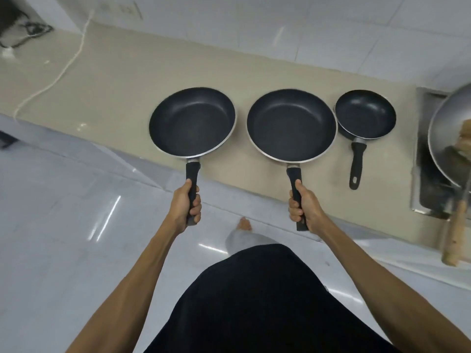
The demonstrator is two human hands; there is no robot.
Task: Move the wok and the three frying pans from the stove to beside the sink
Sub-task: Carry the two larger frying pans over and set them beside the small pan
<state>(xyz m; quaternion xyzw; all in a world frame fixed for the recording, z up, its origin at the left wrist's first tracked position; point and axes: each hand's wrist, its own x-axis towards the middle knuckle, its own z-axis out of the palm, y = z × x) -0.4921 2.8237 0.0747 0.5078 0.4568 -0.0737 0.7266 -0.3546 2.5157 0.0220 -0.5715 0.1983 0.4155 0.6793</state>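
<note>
While both my hands grip handles, left hand holds one large black non-stick frying pan, right hand its twin, level over the beige desk; small black pan rests near the front edge, steel wok at the right end.

The light is bright and even. White shiny streaks glare on the floor. The wok at the right edge looks blurry. Straight lines bend near the edges.
</note>
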